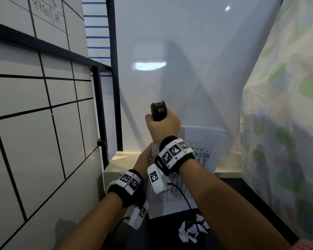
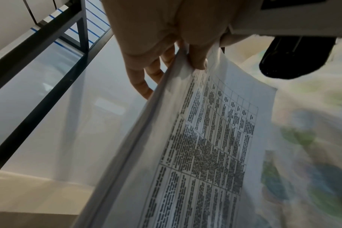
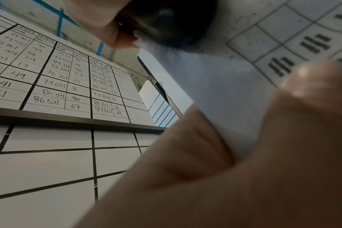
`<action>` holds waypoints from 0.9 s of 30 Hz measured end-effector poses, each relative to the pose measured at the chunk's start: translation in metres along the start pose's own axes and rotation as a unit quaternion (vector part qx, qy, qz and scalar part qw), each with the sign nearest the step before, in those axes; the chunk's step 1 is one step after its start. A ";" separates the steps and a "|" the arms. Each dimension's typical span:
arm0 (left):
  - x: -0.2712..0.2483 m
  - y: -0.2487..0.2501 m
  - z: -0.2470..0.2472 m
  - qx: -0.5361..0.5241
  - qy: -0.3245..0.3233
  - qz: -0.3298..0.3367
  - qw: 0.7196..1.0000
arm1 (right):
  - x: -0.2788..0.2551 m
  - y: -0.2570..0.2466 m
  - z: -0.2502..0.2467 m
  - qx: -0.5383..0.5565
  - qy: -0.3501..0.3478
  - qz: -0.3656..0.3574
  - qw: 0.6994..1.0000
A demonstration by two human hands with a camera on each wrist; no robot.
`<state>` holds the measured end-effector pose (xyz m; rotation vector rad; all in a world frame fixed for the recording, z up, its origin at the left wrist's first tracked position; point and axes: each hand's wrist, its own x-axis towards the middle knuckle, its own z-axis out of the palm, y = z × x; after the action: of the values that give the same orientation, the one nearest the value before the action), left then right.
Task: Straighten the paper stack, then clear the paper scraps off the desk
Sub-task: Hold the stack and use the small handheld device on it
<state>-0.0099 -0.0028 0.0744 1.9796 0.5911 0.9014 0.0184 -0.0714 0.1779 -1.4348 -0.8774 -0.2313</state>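
Note:
The paper stack [image 1: 206,139], white sheets with a printed table, is held upright over the dark desk [image 1: 246,199]. My left hand [image 1: 144,159] pinches its left edge, thumb [image 2: 197,60] on the front and fingers behind. My right hand [image 1: 163,127] grips a black stapler [image 1: 158,110] at the stack's top left corner. The left wrist view shows the stack [image 2: 205,146] edge-on with the stapler [image 2: 295,58] above it. Seen from the right wrist, the stapler [image 3: 170,20] sits over the sheet [image 3: 215,86], with my left hand [image 3: 244,169] below. Crumpled paper scraps [image 1: 192,230] lie on the desk near me.
A whiteboard [image 1: 34,123] with a black grid and handwritten numbers stands close on the left, framed by black posts [image 1: 116,78]. A floral cloth [image 1: 287,123] hangs on the right. A beige ledge [image 1: 123,159] runs behind the desk under a pale wall.

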 end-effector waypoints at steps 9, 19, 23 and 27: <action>-0.012 0.006 -0.003 -0.181 -0.063 0.015 0.981 | -0.001 0.002 -0.002 -0.005 -0.010 -0.021 1.000; -0.002 0.015 0.002 -0.163 -0.018 -0.037 0.986 | 0.009 -0.003 -0.010 0.097 0.003 0.063 0.993; -0.007 0.009 -0.005 -0.097 -0.025 0.027 0.995 | 0.032 -0.010 -0.047 0.270 0.117 0.180 0.938; -0.007 0.012 -0.008 -0.067 -0.002 0.054 0.996 | 0.041 0.000 -0.102 0.351 0.182 0.213 0.893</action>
<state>-0.0194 -0.0095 0.0850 1.9066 0.4145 0.9780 0.0848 -0.1501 0.2151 -0.8226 -0.2633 0.1449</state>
